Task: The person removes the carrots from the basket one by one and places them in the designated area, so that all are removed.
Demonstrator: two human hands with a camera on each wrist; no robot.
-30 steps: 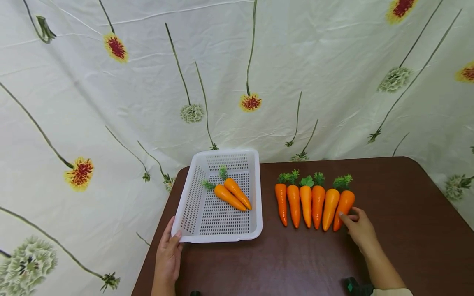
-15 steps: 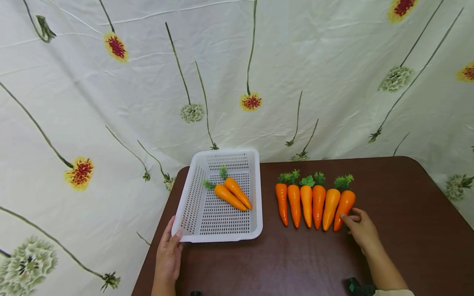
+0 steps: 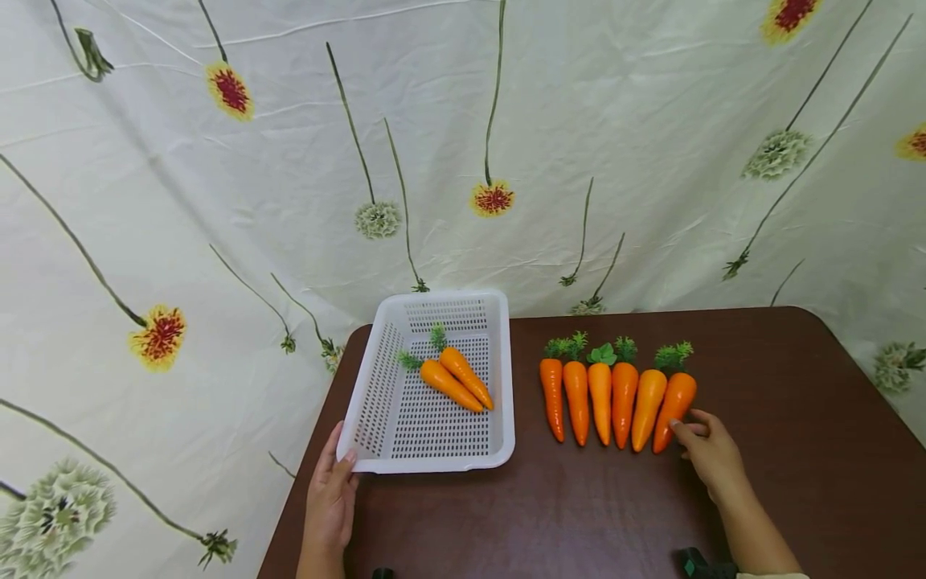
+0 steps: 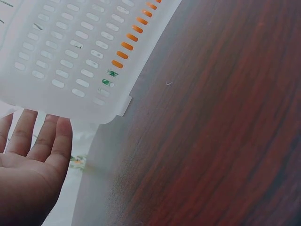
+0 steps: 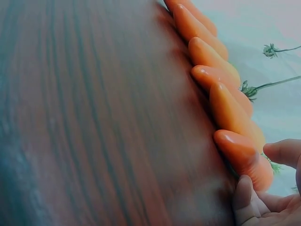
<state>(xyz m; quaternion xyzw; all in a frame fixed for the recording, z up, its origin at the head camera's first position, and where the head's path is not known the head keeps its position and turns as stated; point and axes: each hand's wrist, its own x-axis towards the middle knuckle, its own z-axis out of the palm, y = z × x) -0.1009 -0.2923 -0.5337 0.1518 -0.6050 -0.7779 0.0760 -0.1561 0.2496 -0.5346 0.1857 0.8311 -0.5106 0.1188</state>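
A white perforated plastic basket (image 3: 427, 465) stands at the left of the dark table, with two orange carrots (image 3: 450, 386) lying inside. My left hand (image 3: 331, 498) grips its near left corner, thumb over the rim and fingers against the outside; the left wrist view shows those fingers (image 4: 47, 136) at the wall. On the right, several carrots with green tops lie side by side in a row. My right hand (image 3: 712, 458) pinches the lower part of the rightmost carrot (image 3: 677, 398) between thumb and fingers. In the right wrist view, fingertips (image 5: 243, 190) are beside that carrot.
A white cloth (image 3: 579, 104) printed with flowers hangs behind the table (image 3: 550, 515). Bare tabletop separates the basket from the carrot row. Dark wrist gear (image 3: 702, 564) shows at the right forearm.
The whole head view has shifted slightly. Both hands, the basket and the carrots keep nearly the same places relative to each other.
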